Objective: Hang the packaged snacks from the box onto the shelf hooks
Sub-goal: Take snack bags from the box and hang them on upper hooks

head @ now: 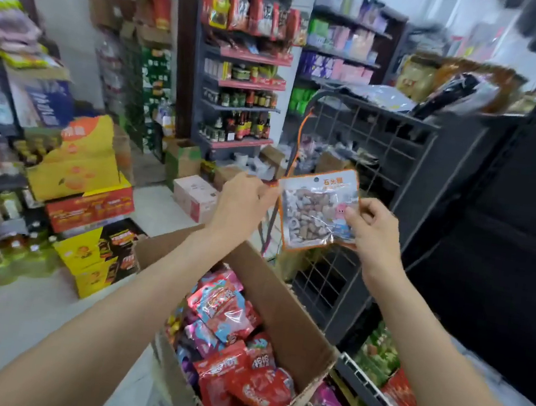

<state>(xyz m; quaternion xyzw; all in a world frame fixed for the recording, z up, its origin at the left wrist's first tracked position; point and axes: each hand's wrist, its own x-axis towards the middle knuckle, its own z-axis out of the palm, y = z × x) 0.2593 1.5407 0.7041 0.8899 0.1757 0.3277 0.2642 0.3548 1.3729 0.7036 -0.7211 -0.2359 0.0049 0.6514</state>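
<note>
An orange-edged clear snack packet (313,210) with brown and white pieces is held up in front of a dark wire grid panel (373,141). My right hand (373,231) pinches its lower right corner. My left hand (246,200) pinches its upper left edge, near a small red tag. An open cardboard box (296,321) sits below my arms, filled with several red, pink and blue snack packets (233,310). No hooks are clearly visible on the grid.
An orange strip (298,139) hangs down the grid's left edge. Low shelves with packaged goods (379,355) run along the right of the box. Stacked yellow and red cartons (86,187) stand on the floor at left. Bottle shelves (242,98) fill the back.
</note>
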